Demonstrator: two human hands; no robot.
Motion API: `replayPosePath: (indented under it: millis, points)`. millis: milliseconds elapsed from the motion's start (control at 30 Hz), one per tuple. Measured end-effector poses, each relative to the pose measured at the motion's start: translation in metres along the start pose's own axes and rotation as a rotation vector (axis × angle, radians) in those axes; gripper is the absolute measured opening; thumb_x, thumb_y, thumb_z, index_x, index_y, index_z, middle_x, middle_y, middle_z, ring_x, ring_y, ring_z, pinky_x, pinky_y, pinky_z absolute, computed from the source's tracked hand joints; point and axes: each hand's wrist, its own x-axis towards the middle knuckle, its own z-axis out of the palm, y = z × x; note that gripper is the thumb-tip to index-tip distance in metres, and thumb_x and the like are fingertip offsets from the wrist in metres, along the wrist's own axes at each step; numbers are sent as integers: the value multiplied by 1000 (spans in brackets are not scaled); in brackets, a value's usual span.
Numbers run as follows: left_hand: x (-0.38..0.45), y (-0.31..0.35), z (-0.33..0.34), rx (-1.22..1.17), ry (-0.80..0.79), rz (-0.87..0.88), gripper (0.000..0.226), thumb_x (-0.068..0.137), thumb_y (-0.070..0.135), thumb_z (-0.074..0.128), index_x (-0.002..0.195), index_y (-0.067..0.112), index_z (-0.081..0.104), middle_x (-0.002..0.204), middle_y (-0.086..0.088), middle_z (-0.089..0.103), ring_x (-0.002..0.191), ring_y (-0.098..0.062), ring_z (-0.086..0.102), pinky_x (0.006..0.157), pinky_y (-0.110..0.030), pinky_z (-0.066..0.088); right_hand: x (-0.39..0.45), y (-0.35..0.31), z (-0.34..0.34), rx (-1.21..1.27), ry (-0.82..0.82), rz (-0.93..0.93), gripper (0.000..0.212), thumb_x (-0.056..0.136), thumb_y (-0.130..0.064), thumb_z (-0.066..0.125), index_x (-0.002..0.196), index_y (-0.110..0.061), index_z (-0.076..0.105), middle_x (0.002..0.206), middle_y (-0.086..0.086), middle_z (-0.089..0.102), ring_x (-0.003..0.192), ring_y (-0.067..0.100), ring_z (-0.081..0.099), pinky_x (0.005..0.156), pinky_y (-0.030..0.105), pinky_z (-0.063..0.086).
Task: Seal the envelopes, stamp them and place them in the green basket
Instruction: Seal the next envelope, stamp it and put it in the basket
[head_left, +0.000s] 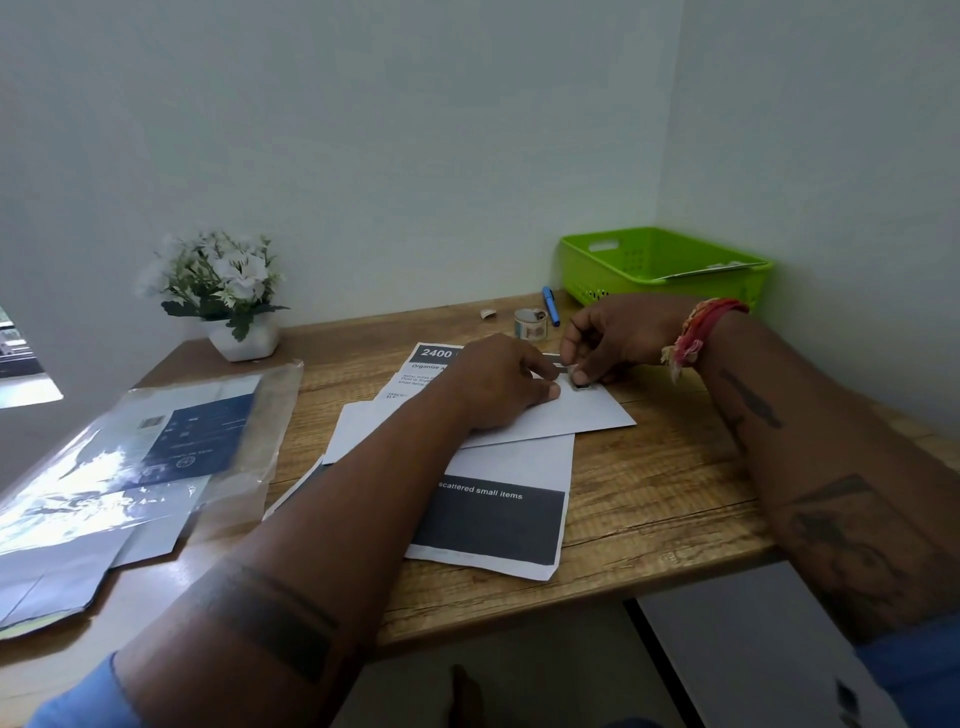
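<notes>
Lying flat, envelope (550, 415) lengthwise left-right.

We see a wood-grain table (649, 478) set into a corner. On it, at the far left, stands a white pot of white flowers (228, 296). Along the left edge lies a clear plastic sleeve holding printed sheets (135, 467). In the middle, printed papers (498, 514) overlap, and a white envelope (566, 415) lies on top of them. Behind these we find a small paper scrap (487, 313), a roll of tape (531, 323) and a blue pen (550, 305) just beside it. The green basket (660, 265) sits in the far right corner.
</notes>
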Motion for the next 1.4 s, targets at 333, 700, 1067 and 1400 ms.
replayPosePath:
  millis: [333,700,1067,1400]
  points:
    - [-3,4,-1,27,0,52,36,94,34,68,130,34,66,89,10,59,91,-9,56,80,-22,37,-2,-6,-1,-296,83,116,35,70,-39,87,94,-26,67,94,-4,67,87,15,59,83,37,48]
    - [-2,7,0,96,-44,109,32,101,27,56,131,32,67,106,-6,67,80,-3,48,74,-16,33,-14,-8,-2,-346,64,210,48,67,-57,82,101,-25,71,97,-2,68,85,14,57,76,33,44]
    - [-2,6,0,88,-53,98,32,101,28,57,130,34,67,123,-6,68,96,-11,56,83,-19,35,-21,-11,-1,-377,90,223,69,58,-76,74,100,-22,70,87,4,69,73,17,57,70,34,45]
    - [-3,6,-1,97,-55,104,33,101,26,55,131,32,66,131,-5,65,114,-18,59,87,-18,35,-13,-18,11,-556,184,278,50,94,-49,59,115,-4,67,116,13,67,103,26,62,83,33,43]
